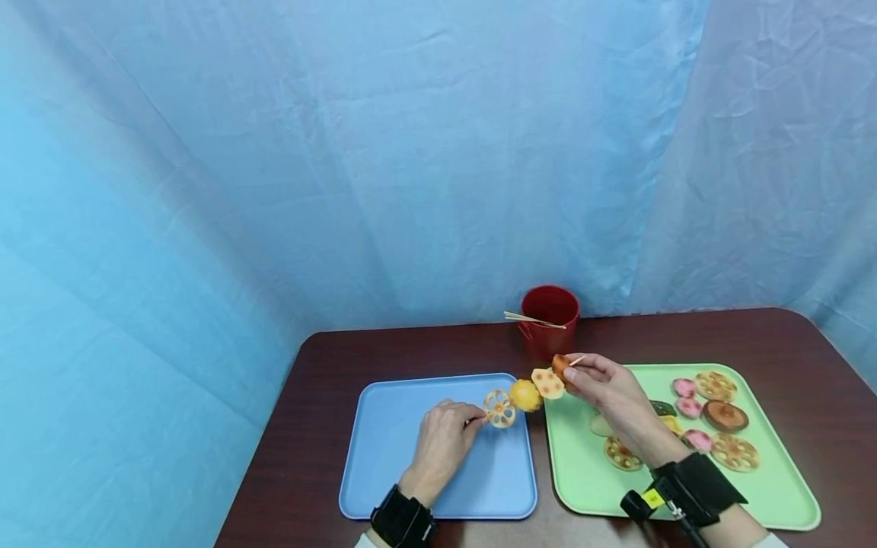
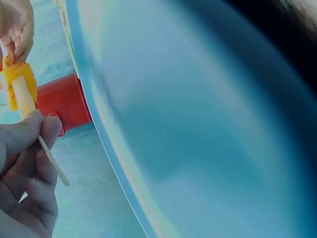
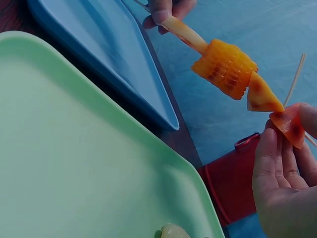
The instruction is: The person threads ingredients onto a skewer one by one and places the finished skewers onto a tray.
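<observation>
My left hand (image 1: pixel 441 443) is pinching a skewer (image 2: pixel 53 161), right hand (image 1: pixel 614 397) gripping its brown piece (image 1: pixel 559 364); sticks (image 1: pixel 551 325) are crossing the red mug (image 1: pixel 548 346) near the worktop's far edge (image 1: pixel 425 342).

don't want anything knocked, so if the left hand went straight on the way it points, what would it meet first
Probably the lotus root slice, on the stick that the left hand pinches; it looks just ahead, though the exact gap is unclear.
</observation>
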A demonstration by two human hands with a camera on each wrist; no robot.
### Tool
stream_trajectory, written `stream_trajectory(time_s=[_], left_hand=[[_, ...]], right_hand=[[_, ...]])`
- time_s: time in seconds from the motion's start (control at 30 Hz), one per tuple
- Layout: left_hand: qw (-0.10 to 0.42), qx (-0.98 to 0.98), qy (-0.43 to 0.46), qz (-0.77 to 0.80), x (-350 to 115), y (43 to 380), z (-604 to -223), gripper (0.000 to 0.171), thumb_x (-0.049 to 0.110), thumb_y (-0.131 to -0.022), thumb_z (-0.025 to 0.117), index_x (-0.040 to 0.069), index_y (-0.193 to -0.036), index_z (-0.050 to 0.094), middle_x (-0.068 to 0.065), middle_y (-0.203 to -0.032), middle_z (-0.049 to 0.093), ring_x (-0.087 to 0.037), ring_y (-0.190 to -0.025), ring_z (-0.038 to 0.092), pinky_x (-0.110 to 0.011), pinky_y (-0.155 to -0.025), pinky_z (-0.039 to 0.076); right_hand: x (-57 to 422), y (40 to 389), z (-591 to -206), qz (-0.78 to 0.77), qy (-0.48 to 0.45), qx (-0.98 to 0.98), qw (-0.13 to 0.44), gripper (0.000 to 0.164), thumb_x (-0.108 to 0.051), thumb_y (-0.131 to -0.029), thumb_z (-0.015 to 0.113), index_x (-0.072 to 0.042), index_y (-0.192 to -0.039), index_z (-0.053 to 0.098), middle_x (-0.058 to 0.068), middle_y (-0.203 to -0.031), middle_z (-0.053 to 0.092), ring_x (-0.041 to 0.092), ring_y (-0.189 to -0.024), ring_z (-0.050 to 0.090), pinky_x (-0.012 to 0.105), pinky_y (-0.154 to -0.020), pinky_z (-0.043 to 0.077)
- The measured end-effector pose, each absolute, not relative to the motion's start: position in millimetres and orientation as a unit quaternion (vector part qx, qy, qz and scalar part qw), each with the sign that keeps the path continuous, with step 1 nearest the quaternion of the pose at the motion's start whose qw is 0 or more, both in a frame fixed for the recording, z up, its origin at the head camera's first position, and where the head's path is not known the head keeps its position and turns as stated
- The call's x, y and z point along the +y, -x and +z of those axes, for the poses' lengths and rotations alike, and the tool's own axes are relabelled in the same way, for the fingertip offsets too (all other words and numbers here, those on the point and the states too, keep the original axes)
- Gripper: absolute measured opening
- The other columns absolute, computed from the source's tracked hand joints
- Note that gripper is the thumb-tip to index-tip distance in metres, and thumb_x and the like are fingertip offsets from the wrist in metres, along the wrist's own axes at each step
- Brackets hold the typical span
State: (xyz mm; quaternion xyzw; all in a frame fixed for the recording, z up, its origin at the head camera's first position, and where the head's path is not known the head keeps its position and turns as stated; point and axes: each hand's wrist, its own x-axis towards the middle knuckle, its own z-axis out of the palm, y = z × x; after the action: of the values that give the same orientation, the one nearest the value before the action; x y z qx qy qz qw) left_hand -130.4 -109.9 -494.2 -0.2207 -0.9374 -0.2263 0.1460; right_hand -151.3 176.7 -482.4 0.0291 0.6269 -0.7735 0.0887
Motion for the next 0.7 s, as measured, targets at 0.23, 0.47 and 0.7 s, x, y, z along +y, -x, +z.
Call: stream_trajectory(time_s=[0.23, 0.47, 0.7], left_hand=[[0.118, -0.929, 0.215, -0.277, -112, 127, -493, 0.007, 0.018, -0.086, 0.084, 0.014, -0.092, 0.083, 0.004, -0.084, 0.077, -0.005, -0.075, 0.068, -0.021, -0.067, 0.052], [0.137, -0.922, 0.195, -0.305, -120, 125, -495, 0.008, 0.019, -0.085, 0.085, 0.014, -0.091, 0.082, 0.003, -0.084, 0.076, -0.004, -0.073, 0.066, -0.022, -0.066, 0.051], [0.136, -0.93, 0.175, -0.294, -148, 120, -495, 0.008, 0.018, -0.083, 0.086, 0.014, -0.089, 0.082, 0.004, -0.08, 0.075, 0.0, -0.067, 0.06, -0.022, -0.062, 0.048]], right_hand=[[177, 153, -483, -0.766, -0.025, 0.637, 0.089, 0.049, -0.027, -0.099, 0.072, 0.003, -0.134, 0.054, 0.002, -0.123, 0.067, 0.013, -0.109, 0.067, 0.03, -0.094, 0.055], [181, 153, -481, -0.732, -0.027, 0.672, 0.107, 0.063, -0.038, -0.103, 0.066, 0.001, -0.148, 0.045, 0.012, -0.141, 0.056, 0.017, -0.118, 0.064, 0.03, -0.097, 0.053], [195, 147, -486, -0.703, -0.025, 0.703, 0.104, 0.067, -0.045, -0.105, 0.06, 0.003, -0.149, 0.044, 0.02, -0.143, 0.057, 0.024, -0.125, 0.062, 0.028, -0.097, 0.053]])
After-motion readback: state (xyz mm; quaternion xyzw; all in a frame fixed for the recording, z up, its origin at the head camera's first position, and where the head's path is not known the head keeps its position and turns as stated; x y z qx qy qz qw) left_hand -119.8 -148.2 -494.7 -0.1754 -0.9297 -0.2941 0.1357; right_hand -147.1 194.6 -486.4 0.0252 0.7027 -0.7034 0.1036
